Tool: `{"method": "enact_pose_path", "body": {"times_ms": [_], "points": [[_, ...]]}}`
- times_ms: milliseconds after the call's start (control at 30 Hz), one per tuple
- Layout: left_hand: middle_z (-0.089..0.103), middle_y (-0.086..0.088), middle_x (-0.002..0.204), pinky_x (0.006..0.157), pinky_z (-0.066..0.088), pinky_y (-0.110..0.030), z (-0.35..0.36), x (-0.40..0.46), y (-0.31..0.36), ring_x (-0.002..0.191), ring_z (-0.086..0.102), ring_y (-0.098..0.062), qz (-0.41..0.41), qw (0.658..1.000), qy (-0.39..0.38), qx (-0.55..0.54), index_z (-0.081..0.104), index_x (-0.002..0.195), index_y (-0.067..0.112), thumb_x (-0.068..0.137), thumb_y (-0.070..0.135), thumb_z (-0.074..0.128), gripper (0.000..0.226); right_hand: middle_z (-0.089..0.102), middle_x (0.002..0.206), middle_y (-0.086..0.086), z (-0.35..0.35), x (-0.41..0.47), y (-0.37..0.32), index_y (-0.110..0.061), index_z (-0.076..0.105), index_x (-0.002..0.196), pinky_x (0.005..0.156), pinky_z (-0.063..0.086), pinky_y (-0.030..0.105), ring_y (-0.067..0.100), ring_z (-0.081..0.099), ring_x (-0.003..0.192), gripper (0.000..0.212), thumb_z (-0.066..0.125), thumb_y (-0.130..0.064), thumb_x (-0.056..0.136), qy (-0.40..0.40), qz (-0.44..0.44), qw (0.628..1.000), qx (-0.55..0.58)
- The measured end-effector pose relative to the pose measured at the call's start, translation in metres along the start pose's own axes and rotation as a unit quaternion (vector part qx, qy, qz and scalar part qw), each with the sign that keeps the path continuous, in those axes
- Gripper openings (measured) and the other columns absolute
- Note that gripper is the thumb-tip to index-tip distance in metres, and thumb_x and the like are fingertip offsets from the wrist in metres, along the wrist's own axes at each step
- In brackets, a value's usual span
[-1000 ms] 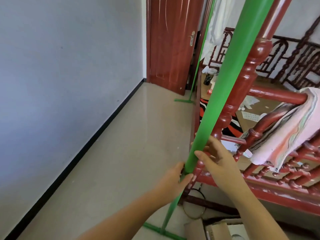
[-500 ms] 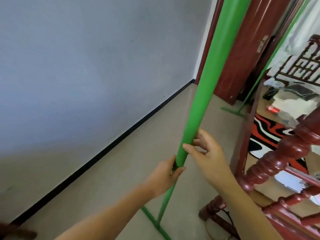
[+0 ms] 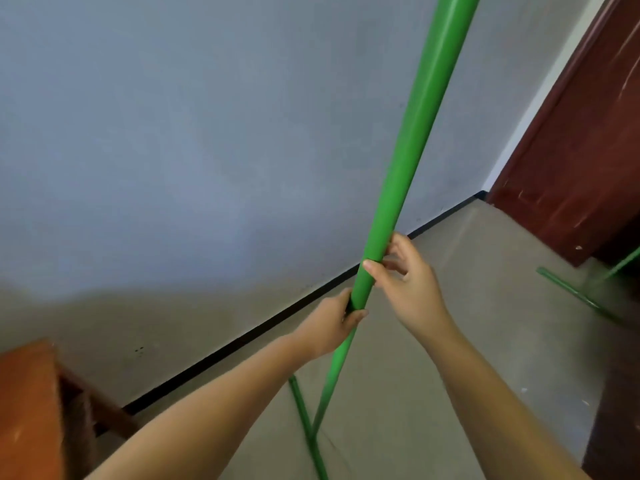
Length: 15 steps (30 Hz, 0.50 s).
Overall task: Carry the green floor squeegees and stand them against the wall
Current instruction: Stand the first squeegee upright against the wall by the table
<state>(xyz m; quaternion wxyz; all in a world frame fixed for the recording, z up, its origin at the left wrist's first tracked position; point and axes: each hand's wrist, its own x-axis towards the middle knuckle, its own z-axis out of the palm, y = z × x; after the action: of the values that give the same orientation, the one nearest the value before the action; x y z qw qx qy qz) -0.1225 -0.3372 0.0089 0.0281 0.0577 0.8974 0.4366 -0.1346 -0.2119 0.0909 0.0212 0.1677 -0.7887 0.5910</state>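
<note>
A green floor squeegee (image 3: 412,133) stands nearly upright in front of me, its long handle running out of the top of the view. Its green blade (image 3: 306,424) sits low near the floor at the bottom centre. My left hand (image 3: 332,323) is closed around the handle. Just above it, my right hand (image 3: 408,282) holds the handle with thumb and fingertips. A second green squeegee (image 3: 575,296) has its blade on the floor at the right, beside the door. The grey wall (image 3: 207,133) with a black skirting fills the left.
A dark red wooden door (image 3: 588,150) stands at the far right corner. An orange-brown wooden piece of furniture (image 3: 31,410) sits against the wall at the lower left. Dark red wood (image 3: 616,427) edges the lower right. Beige floor (image 3: 485,358) lies between.
The view has swung left toward the wall; the red bed frame has left the picture. The squeegee in both hands has come away from the bed, closer to the wall.
</note>
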Motion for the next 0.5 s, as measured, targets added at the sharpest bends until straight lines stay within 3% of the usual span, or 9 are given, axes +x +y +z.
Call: {"method": "enact_pose_path", "body": {"times_ms": [267, 500], "points": [[0.063, -0.027, 0.103, 0.084, 0.048, -0.046, -0.083, -0.007, -0.068, 0.096, 0.060, -0.036, -0.098, 0.990, 0.101, -0.017, 0.047, 0.109, 0.002, 0.089, 0.021, 0.049, 0.028, 0.062, 0.087, -0.012, 0.104, 0.062, -0.018, -0.043, 0.052, 0.087, 0.077, 0.054, 0.052, 0.014, 0.063, 0.085, 0.023, 0.062, -0.028, 0.074, -0.101, -0.047, 0.994, 0.011], [0.065, -0.024, 0.105, 0.089, 0.048, -0.050, -0.132, -0.037, -0.103, 0.099, 0.061, -0.035, -0.174, 0.966, 0.191, -0.029, 0.047, 0.110, 0.005, 0.089, 0.021, 0.049, 0.026, 0.057, 0.085, -0.018, 0.178, 0.085, -0.036, -0.033, 0.050, 0.096, 0.073, 0.057, 0.048, 0.015, 0.062, 0.085, 0.025, 0.062, -0.019, 0.080, -0.199, -0.097, 0.975, 0.036]]}}
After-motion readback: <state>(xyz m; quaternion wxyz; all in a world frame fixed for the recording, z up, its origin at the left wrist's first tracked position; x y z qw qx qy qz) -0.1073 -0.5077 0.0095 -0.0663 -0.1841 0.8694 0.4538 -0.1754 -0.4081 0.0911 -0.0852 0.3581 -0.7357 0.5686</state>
